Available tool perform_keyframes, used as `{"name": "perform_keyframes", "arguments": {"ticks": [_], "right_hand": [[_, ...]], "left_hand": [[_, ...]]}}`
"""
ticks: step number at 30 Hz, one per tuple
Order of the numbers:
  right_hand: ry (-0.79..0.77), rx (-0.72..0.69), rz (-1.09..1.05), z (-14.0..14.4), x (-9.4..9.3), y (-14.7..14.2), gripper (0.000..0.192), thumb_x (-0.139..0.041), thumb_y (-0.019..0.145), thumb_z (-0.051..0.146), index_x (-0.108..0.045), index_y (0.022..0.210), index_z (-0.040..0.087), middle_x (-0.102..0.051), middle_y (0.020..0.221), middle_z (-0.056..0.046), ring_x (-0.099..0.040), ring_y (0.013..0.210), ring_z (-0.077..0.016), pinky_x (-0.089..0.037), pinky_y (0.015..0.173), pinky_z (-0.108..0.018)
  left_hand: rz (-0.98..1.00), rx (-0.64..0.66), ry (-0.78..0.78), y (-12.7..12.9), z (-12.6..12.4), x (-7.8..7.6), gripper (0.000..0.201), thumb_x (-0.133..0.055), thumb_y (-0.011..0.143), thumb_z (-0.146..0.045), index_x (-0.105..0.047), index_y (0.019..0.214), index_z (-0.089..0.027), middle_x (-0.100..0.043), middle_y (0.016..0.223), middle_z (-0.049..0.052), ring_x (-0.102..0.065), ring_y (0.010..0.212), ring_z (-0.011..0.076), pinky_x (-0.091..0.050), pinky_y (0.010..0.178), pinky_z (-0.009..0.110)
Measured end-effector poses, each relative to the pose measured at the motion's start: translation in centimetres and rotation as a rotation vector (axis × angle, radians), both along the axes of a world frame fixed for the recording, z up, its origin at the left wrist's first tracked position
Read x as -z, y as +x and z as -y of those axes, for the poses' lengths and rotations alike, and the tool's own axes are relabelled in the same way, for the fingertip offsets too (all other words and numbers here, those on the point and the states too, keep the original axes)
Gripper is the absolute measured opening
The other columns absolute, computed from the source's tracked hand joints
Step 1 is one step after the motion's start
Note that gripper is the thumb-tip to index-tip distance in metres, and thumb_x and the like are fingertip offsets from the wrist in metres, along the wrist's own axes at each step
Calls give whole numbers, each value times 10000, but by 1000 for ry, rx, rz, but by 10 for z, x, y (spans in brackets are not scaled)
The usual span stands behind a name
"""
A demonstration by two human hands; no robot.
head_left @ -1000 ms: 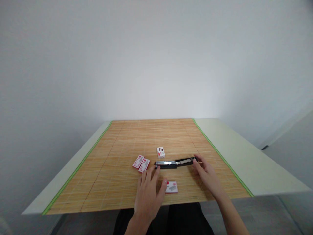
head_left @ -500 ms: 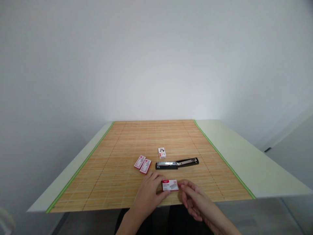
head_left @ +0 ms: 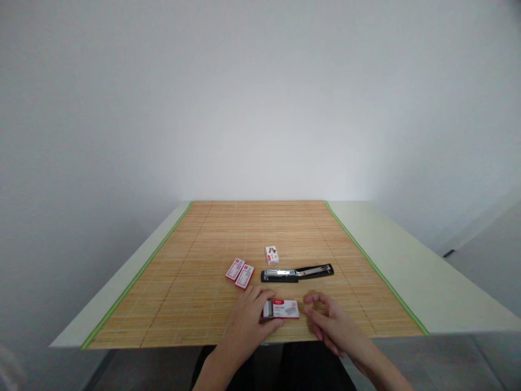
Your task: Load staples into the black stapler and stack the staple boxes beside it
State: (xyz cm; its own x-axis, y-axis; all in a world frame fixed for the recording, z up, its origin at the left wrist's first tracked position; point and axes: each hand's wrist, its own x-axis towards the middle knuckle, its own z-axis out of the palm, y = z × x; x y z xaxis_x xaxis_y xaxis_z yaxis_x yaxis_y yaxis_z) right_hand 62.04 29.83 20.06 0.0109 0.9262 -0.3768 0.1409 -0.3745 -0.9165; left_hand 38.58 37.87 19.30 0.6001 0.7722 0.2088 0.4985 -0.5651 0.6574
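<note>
Near the bench's (head_left: 407, 271) front edge, the left hand (head_left: 248, 320) pinches a staple box (head_left: 281, 309); the right hand (head_left: 331, 320) hovers beside it, loosely open, holding nothing. Behind lie an opened stapler (head_left: 297, 272), two paired boxes (head_left: 240, 273) and a small box (head_left: 272, 254); box lettering is unreadable.

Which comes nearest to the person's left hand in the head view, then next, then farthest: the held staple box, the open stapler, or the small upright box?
1. Held staple box, in the left hand.
2. Open stapler, just beyond.
3. Small upright box, behind the stapler.

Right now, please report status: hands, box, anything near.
Left hand grips staple box on mat. Right hand open beside it. Opened stapler lies just beyond, apart.
</note>
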Motion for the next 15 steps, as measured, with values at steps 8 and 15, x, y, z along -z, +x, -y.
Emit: {"name": "perform_keyframes", "arguments": {"ticks": [8, 15], "right_hand": [[296, -278, 630, -20, -11, -7, 314, -716, 866, 280, -691, 1179, 285, -623, 714, 52, -577, 647, -134, -320, 580, -252], [299, -298, 657, -24, -6, -1, 333, -723, 871, 309, -680, 1199, 270, -600, 718, 51, -584, 661, -146, -342, 591, -245]], "left_hand": [[21, 10, -116, -24, -9, -5, 258, -789, 853, -343, -700, 1091, -294, -644, 1137, 19, -610, 1105, 238, -477, 967, 351], [21, -10, -60, -25, -9, -5, 266, -779, 864, -368, -693, 1101, -285, -658, 1132, 27, -631, 1090, 239, -498, 962, 366]]}}
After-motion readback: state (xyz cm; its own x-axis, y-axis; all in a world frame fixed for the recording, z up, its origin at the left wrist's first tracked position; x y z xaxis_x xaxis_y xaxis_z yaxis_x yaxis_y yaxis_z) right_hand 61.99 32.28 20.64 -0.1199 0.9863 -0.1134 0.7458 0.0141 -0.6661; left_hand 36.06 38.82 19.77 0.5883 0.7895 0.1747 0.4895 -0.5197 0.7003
